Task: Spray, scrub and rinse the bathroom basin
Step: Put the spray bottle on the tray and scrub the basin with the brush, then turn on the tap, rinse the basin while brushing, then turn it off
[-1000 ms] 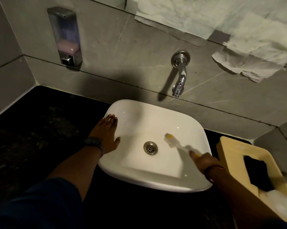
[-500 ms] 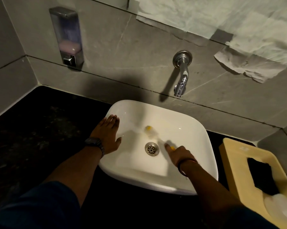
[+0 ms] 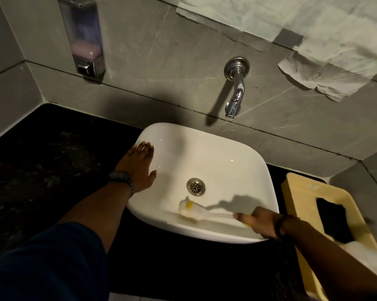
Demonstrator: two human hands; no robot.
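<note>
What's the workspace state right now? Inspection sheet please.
Surface: black countertop, dark and speckled.
Job's things: white basin with drain; scrub brush head on the near inner wall.
Clutter: yellow tray right of basin, dark item inside.
Grippers: left hand flat on the basin's left rim; right hand grips the brush handle.
Cables: nothing seen.
Surroundings: wall tap, no water running; soap dispenser; paper on grey tile wall.

The far half of the basin point(image 3: 215, 153) lies open under the tap point(image 3: 234, 98). The left hand point(image 3: 139, 166) covers its left rim, and the right hand point(image 3: 261, 222) with the brush point(image 3: 191, 210) blocks the near wall. A yellow tray point(image 3: 296, 192) crowds the counter point(image 3: 42, 161) on the right, while the left side stays free.
</note>
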